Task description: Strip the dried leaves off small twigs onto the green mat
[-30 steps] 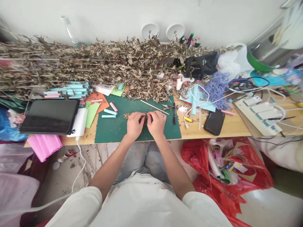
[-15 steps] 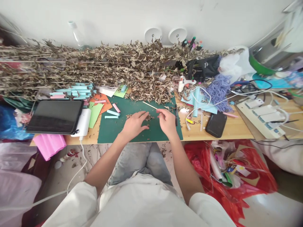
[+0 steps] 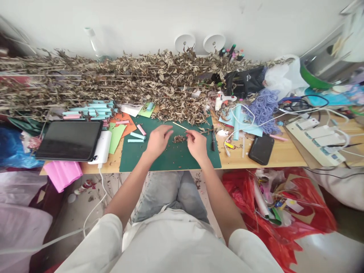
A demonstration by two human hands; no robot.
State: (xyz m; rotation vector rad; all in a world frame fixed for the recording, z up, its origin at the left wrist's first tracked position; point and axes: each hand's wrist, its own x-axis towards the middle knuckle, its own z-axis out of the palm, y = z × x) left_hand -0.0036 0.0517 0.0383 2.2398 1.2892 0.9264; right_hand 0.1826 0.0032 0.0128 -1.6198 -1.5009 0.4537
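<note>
My left hand [image 3: 158,141] hovers over the green cutting mat [image 3: 136,157], left of a small pile of crumbled dried leaves [image 3: 179,139]. Its fingers reach to the right with the thumb apart, and nothing shows in them. On the pile's other side my right hand [image 3: 197,145] has its fingers curled and tips pinched together by the crumbs. What they hold, if anything, is hidden. A thin pale stick [image 3: 179,125] lies above the pile, its right end close to my right fingertips. Blue paper rolls [image 3: 137,135] and a pink one [image 3: 141,129] rest on the mat's left.
Dried leafy stalks [image 3: 159,79] heap along the back. A tablet [image 3: 69,140] and stacked paper rolls [image 3: 93,110] are at left. To the right are a black pen [image 3: 213,139], glue gun [image 3: 223,99], phone-like black device [image 3: 261,149], purple yarn [image 3: 263,110] and power strip [image 3: 315,140].
My left hand has moved up and left off the leaf crumbs, which now sit in a tighter pile. My right hand has shifted slightly, its fingertips now beside the pile. The view has drifted a little.
</note>
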